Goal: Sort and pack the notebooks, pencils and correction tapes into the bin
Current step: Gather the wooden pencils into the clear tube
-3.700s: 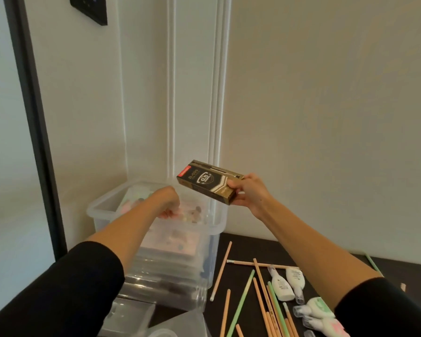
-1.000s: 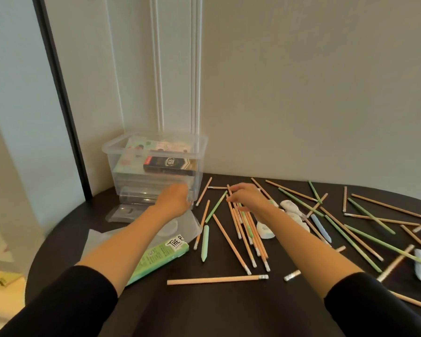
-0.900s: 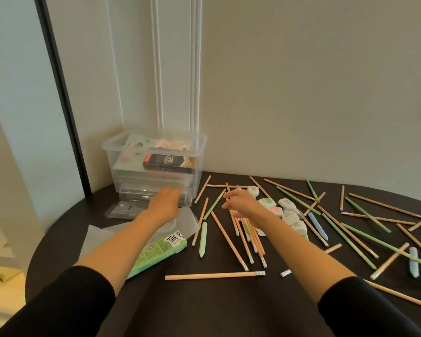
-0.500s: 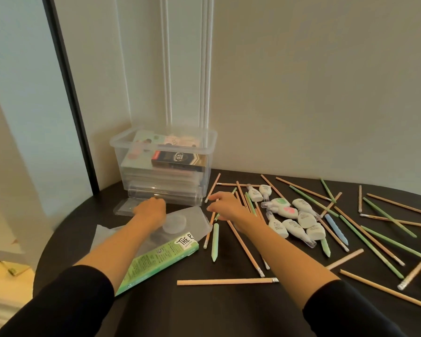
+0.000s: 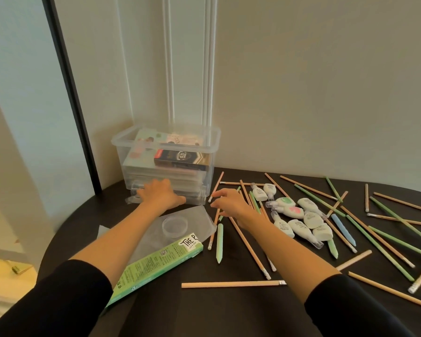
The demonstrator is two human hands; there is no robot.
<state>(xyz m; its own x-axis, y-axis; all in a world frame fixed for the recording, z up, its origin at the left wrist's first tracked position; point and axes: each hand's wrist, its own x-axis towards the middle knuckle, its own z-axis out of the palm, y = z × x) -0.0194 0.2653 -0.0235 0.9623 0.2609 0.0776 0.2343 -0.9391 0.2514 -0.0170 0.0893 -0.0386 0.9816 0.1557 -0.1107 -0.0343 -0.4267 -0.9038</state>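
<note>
Bin (image 5: 119, 152): clear tub in the corner against the wall, on the dark table (image 5: 156, 312), partly filled.
Notebooks (image 5: 153, 138): stacked inside the bin, pastel covers uppermost.
Dark box (image 5: 181, 158): a few seconds ago the right hand held it up over the bin. Now it lies inside on the notebooks, so that piece looks packed.
Left hand (image 5: 159, 193): come down to the foot of the bin, fingers stretched out and apart, gripping nothing I can see.
Right hand (image 5: 229, 203): emptied, low over the nearest pencils, fingers loosely bent and parted. I'd guess pencils come next.
Pencils (image 5: 249, 249): all out on the table, tan and green, strewn toward the right edge.
Correction tapes (image 5: 299, 216): huddled among the pencils, none in the bin that I can see.
Lettering: the green carton (image 5: 161, 260) beside the left forearm shows "THE P", the rest unreadable. The dark box reads "0.5 mm".
</note>
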